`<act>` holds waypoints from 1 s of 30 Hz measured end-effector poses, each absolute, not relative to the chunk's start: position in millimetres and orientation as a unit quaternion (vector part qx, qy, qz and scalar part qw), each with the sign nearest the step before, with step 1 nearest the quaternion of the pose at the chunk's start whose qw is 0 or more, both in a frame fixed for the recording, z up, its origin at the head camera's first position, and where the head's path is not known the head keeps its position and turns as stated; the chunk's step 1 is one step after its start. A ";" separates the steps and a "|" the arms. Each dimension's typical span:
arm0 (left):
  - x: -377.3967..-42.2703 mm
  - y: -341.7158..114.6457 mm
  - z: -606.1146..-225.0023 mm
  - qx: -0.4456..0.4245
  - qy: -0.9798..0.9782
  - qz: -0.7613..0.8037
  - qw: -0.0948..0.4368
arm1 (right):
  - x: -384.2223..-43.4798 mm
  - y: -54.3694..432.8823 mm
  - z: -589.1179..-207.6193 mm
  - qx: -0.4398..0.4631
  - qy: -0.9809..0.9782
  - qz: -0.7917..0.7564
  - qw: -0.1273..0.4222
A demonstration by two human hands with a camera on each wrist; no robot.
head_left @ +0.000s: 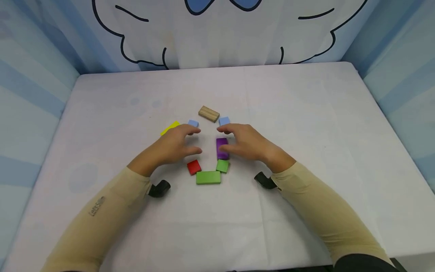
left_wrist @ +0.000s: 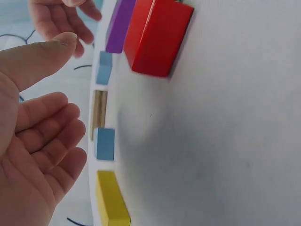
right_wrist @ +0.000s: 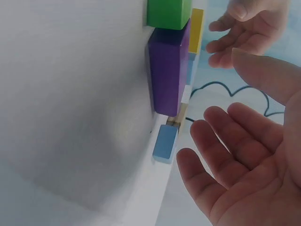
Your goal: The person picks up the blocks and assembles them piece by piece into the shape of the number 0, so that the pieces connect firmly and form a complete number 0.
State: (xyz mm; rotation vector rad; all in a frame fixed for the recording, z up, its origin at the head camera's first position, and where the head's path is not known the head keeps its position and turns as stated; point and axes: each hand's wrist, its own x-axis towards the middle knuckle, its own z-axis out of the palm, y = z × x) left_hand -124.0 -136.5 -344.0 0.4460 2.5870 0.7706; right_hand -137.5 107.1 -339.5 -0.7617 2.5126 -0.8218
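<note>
Tan sleeves, left hand and right hand, thumbs apart from fingers, blocks near, table edges well away

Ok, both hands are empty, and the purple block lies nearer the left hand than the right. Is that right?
Not quite: the purple block lies nearer the right hand than the left hand, as the head view shows. Both hands are empty, as you say.
</note>
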 end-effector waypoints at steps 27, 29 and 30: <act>-126.7 -210.0 -353.0 0.043 0.934 0.300 0.190 | -153.6 50.2 -338.4 -0.298 0.885 -0.288 0.212; -126.2 -209.6 -353.1 0.046 0.932 0.305 0.192 | -153.9 49.0 -337.8 -0.296 0.886 -0.285 0.213; -125.8 -209.1 -353.0 0.047 0.931 0.307 0.194 | -154.2 48.3 -337.5 -0.296 0.887 -0.282 0.213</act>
